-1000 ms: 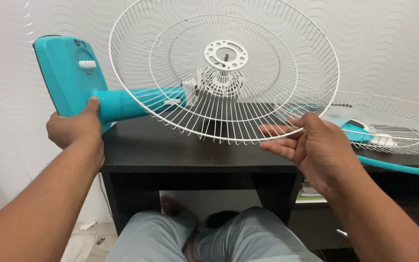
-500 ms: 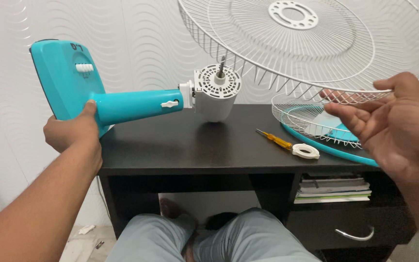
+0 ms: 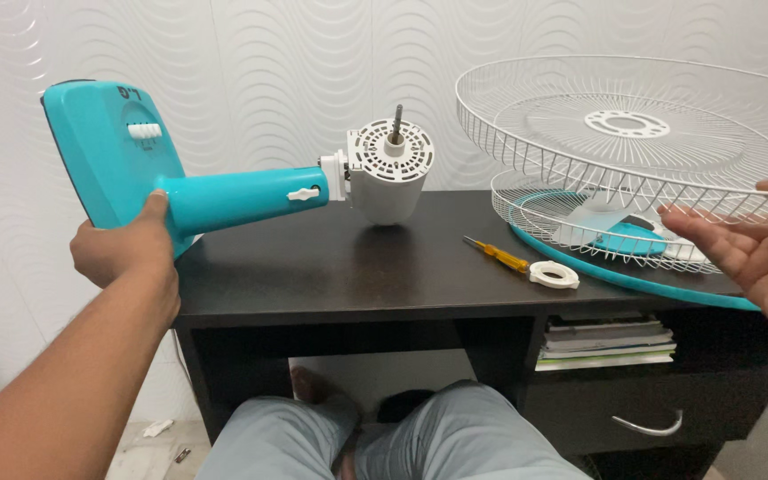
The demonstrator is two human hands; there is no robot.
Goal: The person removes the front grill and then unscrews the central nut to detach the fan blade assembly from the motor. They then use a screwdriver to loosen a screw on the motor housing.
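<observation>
My left hand [image 3: 122, 244] grips the turquoise fan body [image 3: 224, 197] near its flat base [image 3: 100, 151], holding it tilted over the dark desk [image 3: 348, 276]. The white motor housing [image 3: 390, 173] with its bare shaft points up at the neck's end. My right hand [image 3: 762, 240] holds the rim of a white wire rear grille [image 3: 624, 133], lifted off the motor and hovering at the right above a second grille with a turquoise ring [image 3: 615, 236] lying on the desk.
An orange-handled screwdriver [image 3: 495, 253] and a white plastic ring nut [image 3: 553, 274] lie on the desk between motor and grilles. Books sit on a shelf [image 3: 611, 342] above a drawer with a metal handle [image 3: 646, 427]. My knees are under the desk.
My right hand has lifted the wire grille off the motor shaft and carried it right and down toward the other grille. The left hand kept hold of the fan body.
</observation>
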